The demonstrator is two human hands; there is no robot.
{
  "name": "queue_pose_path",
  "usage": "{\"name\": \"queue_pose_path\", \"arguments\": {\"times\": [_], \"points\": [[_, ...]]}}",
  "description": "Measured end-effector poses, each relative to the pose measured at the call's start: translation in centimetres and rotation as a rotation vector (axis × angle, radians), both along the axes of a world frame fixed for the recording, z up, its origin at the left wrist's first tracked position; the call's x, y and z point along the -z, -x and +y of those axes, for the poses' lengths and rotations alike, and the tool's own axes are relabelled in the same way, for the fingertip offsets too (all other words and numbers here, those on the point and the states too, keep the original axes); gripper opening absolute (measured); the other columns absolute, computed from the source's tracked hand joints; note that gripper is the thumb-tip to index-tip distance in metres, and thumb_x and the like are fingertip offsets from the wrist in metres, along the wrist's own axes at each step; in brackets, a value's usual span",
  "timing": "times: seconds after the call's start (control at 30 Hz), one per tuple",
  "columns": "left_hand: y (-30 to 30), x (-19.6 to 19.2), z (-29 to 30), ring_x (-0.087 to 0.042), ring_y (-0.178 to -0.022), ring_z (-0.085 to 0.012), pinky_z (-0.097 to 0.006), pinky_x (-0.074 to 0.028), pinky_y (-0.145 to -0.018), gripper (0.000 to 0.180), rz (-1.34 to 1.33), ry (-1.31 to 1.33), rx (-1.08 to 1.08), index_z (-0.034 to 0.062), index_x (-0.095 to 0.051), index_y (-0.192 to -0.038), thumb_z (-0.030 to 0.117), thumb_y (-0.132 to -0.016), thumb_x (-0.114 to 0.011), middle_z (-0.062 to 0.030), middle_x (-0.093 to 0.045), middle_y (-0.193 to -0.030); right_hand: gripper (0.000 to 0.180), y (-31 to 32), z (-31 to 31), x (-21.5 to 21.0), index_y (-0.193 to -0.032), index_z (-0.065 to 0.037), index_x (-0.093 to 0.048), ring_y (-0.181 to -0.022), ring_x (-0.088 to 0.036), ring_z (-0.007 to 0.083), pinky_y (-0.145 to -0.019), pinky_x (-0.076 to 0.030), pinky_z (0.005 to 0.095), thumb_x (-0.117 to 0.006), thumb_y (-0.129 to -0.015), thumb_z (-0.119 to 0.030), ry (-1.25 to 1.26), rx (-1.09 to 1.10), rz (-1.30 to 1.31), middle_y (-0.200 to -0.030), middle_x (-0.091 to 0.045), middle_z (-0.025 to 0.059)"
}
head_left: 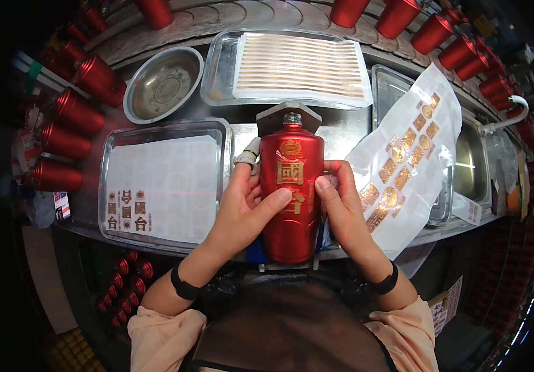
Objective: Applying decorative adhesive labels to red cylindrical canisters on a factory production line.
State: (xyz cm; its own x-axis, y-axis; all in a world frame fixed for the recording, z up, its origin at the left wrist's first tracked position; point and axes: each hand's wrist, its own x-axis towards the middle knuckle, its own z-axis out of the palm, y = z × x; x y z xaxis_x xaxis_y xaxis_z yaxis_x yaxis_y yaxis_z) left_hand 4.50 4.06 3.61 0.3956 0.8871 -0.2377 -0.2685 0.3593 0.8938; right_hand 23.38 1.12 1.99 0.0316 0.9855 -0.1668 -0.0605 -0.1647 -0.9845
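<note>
A glossy red bottle (293,229) with gold lettering and a gold emblem lies between my hands, its threaded clear neck pointing away from me. Behind the neck shows a grey angular metal plate (267,116). My left hand (251,204) wraps the bottle's left side, thumb pressed on the lower gold character and a white wrapping on one finger. On the other side, my right hand (341,201) grips the edge, its thumb at the bottle's right front. The fingers underneath are partly hidden.
On the left, a metal tray (225,180) holds a decal sheet (164,180). A steel bowl (164,84) and a tray (217,93) of gold-striped sheets (304,68) stand behind. At right lie a gold decal sheet (413,155) and a sink (465,158). Red bottles (99,80) line the conveyor (254,15).
</note>
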Motion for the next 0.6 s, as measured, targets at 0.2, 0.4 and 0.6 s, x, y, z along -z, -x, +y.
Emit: {"name": "queue_pose_path", "arguments": {"times": [0.2, 0.4, 0.6], "points": [[0.9, 0.7, -0.7, -0.05, -0.131, -0.0235, -0.037, -0.041, -0.109, 0.082, -0.011, -0.027, 0.028, 0.0006, -0.021, -0.15, 0.013, -0.089, -0.074, -0.0188, -0.045, -0.141, 0.053, 0.0, -1.0, -1.4, -0.135, -0.001, -0.038, -0.079, -0.056, 0.0078, -0.065, -0.047, 0.0221, -0.064, -0.097, -0.026, 0.01, -0.1, -0.087, -0.109, -0.059, 0.0099], [0.3, 0.3, -1.1, -0.052, -0.128, -0.0224, -0.037, -0.043, -0.107, 0.09, 0.072, -0.062, 0.026, 0.0018, -0.015, -0.153, 0.013, -0.087, -0.075, -0.0173, -0.048, -0.139, 0.062, -0.5, -1.1, -1.2, -0.141, -0.001, -0.032, -0.072, -0.057, 0.0073, -0.063, -0.047, 0.022, -0.065, -0.096, -0.025, -0.016, -0.143, -0.049, -0.114, -0.058, 0.0128], [0.5, 0.4, -1.0, -0.05, -0.13, -0.0232, -0.037, -0.042, -0.108, 0.082, 0.057, -0.068, 0.037, 0.0001, -0.023, -0.148, 0.016, -0.088, -0.076, -0.018, -0.045, -0.141, 0.055, -0.8, -0.8, -0.4, -0.14, 0.0, -0.034, -0.076, -0.061, 0.0098, -0.066, -0.05, 0.0241, -0.061, -0.099, -0.024, -0.126, -0.131, -0.144, -0.12, -0.056, 0.0151]]}}
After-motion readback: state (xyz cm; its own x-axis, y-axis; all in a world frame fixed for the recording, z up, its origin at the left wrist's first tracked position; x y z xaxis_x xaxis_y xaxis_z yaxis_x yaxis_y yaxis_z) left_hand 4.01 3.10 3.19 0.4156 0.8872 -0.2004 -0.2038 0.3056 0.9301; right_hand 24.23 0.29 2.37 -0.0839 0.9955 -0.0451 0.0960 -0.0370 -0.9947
